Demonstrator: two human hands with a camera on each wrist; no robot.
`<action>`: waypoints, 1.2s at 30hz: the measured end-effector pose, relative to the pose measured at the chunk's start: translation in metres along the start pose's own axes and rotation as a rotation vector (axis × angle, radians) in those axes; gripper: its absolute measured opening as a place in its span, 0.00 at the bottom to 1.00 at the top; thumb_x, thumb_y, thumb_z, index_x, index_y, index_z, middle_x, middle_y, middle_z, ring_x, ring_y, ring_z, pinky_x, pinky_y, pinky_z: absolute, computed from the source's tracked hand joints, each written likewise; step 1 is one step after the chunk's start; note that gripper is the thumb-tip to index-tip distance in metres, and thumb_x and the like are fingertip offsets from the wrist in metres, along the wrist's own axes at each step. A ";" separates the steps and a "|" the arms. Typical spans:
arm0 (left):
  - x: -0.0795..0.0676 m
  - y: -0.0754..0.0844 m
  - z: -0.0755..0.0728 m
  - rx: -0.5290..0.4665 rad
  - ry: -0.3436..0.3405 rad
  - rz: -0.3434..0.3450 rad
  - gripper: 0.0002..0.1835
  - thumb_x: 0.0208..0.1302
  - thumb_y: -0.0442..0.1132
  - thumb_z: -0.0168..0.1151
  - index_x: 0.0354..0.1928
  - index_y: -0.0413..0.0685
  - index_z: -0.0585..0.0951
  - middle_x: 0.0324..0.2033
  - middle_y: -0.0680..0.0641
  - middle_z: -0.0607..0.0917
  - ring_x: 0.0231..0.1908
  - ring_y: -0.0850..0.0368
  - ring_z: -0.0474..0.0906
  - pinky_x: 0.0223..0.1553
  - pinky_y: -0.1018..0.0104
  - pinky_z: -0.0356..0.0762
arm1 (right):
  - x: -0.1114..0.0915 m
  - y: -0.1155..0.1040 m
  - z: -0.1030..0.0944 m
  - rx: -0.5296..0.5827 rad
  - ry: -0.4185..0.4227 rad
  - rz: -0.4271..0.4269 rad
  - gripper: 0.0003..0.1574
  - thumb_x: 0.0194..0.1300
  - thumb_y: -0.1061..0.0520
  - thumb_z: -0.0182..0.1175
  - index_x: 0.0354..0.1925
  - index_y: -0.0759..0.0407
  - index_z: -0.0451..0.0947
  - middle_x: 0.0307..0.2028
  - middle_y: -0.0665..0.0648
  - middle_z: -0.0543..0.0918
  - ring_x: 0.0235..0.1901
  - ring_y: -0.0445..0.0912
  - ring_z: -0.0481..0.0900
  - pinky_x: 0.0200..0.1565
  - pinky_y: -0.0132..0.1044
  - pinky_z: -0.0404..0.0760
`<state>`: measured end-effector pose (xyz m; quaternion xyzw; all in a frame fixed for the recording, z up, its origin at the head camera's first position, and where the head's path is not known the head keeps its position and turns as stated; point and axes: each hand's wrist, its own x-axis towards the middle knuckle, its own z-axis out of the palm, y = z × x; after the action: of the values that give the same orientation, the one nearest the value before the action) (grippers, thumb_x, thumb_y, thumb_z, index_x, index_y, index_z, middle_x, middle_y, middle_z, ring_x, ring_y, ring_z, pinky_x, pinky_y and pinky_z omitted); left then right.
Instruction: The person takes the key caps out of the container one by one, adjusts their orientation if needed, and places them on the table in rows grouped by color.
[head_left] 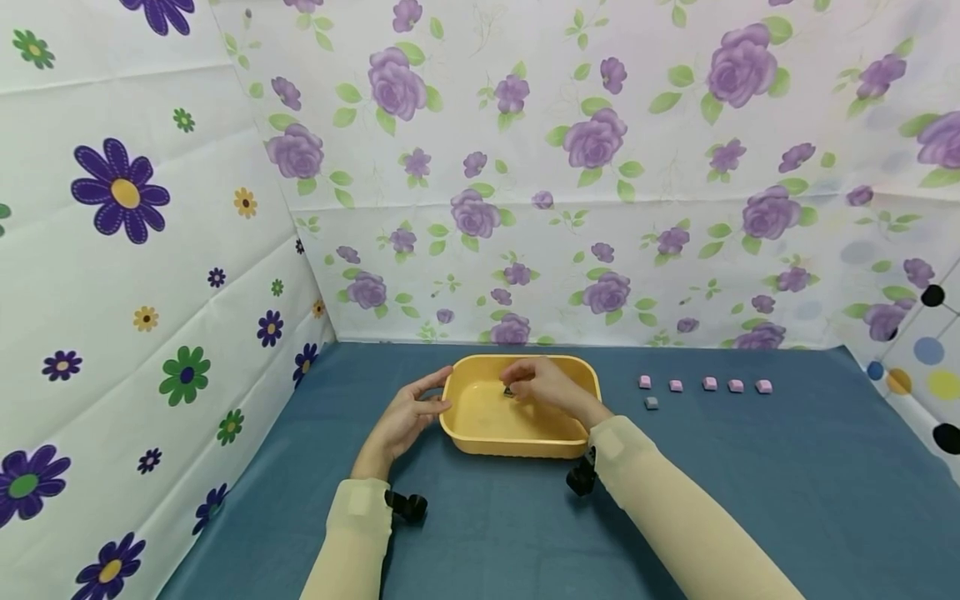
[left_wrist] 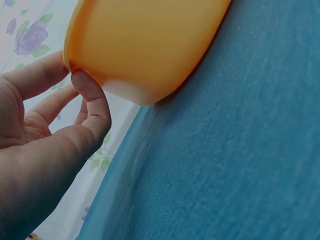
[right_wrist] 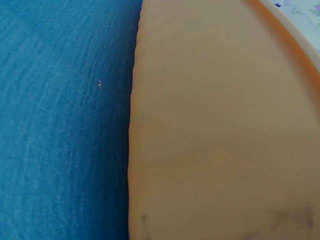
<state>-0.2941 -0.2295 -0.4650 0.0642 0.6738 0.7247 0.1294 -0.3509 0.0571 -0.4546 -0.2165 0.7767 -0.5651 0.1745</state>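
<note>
Bright, even head view, dimmer wrist views, soft shadows

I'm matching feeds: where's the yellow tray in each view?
Head: yellow tray, just below centre.
Left wrist: yellow tray, top middle, left hand pinching its rim.
Right wrist: yellow tray, its side filling most of centre and right.
Shared landmark: blue cloth beneath it.

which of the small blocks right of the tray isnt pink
The grey block: it sits by itself on the near side of the row, closest to the leftmost of the five pink blocks.
</note>
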 end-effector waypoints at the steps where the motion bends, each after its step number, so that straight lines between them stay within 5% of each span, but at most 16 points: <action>1: 0.000 0.000 0.000 -0.003 0.002 0.001 0.36 0.72 0.25 0.61 0.79 0.50 0.67 0.70 0.38 0.67 0.64 0.41 0.71 0.54 0.63 0.78 | 0.000 0.001 0.000 0.004 -0.009 -0.002 0.19 0.73 0.69 0.57 0.59 0.73 0.80 0.55 0.71 0.83 0.55 0.62 0.81 0.54 0.50 0.83; 12: -0.001 0.001 0.002 0.005 0.012 0.000 0.36 0.72 0.25 0.61 0.79 0.50 0.67 0.69 0.38 0.68 0.64 0.43 0.71 0.54 0.63 0.78 | 0.000 -0.001 0.005 0.032 -0.073 -0.018 0.17 0.73 0.70 0.56 0.58 0.75 0.79 0.52 0.71 0.84 0.52 0.64 0.82 0.52 0.52 0.84; 18: 0.000 0.001 0.001 0.008 0.015 -0.005 0.36 0.72 0.25 0.61 0.79 0.50 0.67 0.69 0.38 0.68 0.62 0.44 0.72 0.54 0.64 0.77 | -0.001 -0.004 0.006 -0.001 -0.018 -0.043 0.18 0.70 0.71 0.57 0.56 0.75 0.80 0.52 0.72 0.83 0.49 0.60 0.82 0.52 0.51 0.84; 28: 0.001 0.000 0.002 0.012 0.014 -0.006 0.35 0.72 0.25 0.61 0.79 0.50 0.68 0.69 0.38 0.69 0.59 0.46 0.73 0.54 0.62 0.77 | 0.006 0.000 0.017 -0.314 -0.025 -0.073 0.14 0.67 0.70 0.66 0.51 0.66 0.86 0.46 0.60 0.87 0.45 0.50 0.84 0.46 0.41 0.84; 36: 0.000 0.002 0.002 0.013 0.026 -0.017 0.35 0.72 0.26 0.61 0.79 0.51 0.68 0.69 0.38 0.68 0.59 0.45 0.73 0.53 0.62 0.78 | 0.007 -0.001 0.025 -0.453 -0.028 -0.097 0.14 0.62 0.72 0.69 0.46 0.62 0.88 0.38 0.54 0.86 0.38 0.43 0.79 0.46 0.39 0.81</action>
<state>-0.2942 -0.2279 -0.4626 0.0498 0.6806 0.7199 0.1265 -0.3436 0.0326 -0.4613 -0.2952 0.8698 -0.3812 0.1050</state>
